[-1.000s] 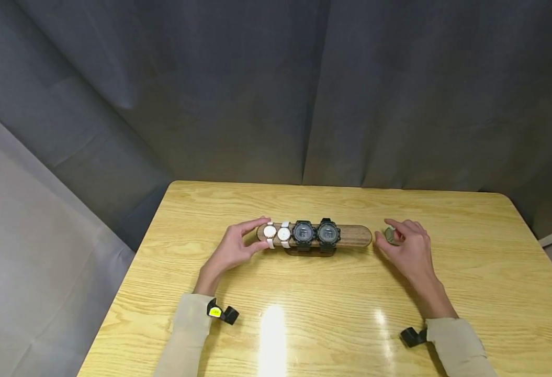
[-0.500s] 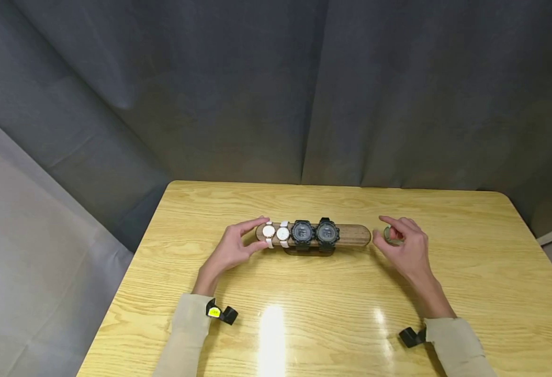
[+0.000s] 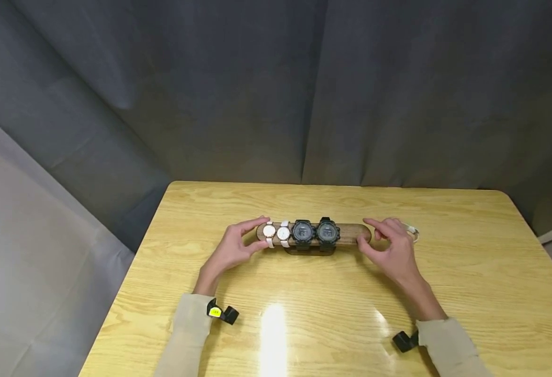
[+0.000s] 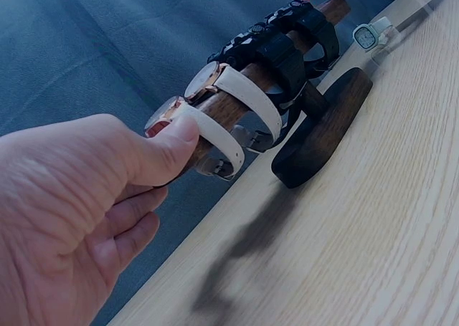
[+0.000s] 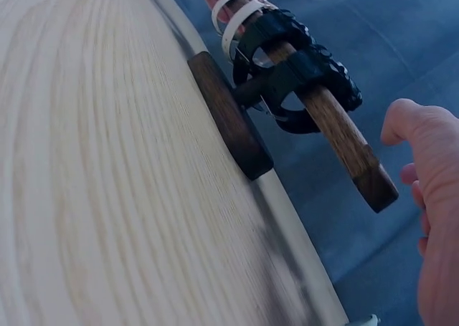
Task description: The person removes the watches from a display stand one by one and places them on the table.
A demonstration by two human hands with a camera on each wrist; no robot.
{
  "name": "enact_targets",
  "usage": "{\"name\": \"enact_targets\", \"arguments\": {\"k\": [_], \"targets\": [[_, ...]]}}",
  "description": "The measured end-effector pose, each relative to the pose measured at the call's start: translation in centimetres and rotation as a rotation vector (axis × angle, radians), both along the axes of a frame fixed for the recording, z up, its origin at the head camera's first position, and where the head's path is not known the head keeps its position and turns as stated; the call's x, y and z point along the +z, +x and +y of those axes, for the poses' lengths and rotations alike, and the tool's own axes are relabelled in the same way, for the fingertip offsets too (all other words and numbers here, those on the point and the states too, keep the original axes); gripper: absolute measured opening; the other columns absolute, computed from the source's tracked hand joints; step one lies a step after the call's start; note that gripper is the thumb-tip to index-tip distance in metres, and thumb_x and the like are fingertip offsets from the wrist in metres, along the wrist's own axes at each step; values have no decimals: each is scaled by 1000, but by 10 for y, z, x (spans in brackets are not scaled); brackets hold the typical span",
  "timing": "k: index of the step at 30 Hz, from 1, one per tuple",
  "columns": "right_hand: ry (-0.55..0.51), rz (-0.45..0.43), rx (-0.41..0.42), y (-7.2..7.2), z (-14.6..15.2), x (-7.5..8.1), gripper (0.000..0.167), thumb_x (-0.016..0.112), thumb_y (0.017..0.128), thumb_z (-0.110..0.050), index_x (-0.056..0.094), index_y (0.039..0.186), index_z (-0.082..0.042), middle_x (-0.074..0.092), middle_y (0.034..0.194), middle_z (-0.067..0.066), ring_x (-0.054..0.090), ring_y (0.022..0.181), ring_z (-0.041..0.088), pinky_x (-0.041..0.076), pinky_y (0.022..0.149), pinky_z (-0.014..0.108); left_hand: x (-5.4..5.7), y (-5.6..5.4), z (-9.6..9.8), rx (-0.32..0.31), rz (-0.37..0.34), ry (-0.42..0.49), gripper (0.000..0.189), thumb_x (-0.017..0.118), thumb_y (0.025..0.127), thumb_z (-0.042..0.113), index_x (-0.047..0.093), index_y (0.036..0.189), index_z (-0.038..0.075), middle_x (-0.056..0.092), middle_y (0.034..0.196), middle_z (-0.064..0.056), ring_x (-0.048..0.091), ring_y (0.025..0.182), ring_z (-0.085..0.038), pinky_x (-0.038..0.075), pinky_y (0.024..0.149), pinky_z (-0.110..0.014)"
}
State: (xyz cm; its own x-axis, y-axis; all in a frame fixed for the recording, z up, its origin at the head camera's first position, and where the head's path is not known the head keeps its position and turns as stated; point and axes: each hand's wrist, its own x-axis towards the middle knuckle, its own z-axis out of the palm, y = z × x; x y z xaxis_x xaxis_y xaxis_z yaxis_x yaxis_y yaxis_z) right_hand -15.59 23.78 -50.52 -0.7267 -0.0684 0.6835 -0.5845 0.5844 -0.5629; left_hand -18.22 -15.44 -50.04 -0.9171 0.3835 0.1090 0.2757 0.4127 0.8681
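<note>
My left hand [image 3: 235,245] grips the left end of a dark wooden watch stand [image 3: 353,234]. In the left wrist view its thumb lies against the strap of the outermost white watch [image 4: 208,132]. A second white watch [image 3: 283,233] and two chunky black digital watches [image 3: 303,232] hang along the bar. At the bar's bare right end, my right hand [image 3: 395,251] has thumb and forefinger spread, holding nothing. The right wrist view shows its thumb apart from the bar. A pale watch [image 4: 373,35] rests on the table, right of that hand and partly hidden in the head view.
The stand's oval foot [image 5: 233,118] rests on the light wooden table [image 3: 318,303]. Dark grey curtains [image 3: 257,104] hang behind the table's back edge. A paler cloth [image 3: 35,262] hangs at the left.
My right hand has moved left from the pale watch to the stand's right end. The pale watch, earlier between its fingers, is now right of the hand. The left hand stays in place.
</note>
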Motion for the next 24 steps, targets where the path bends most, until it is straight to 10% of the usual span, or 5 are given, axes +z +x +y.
{"name": "enact_targets", "arguments": {"k": [24], "targets": [[12,-48,118,3,-18,2,47,91,69,-4,77,113,2,52,75,4,41,81,17,33,74,25,-1,1,1,0,-4,38,56,79,93,11,61,146,9,54,154,-8,46,147,-29,32,125,-50]]}}
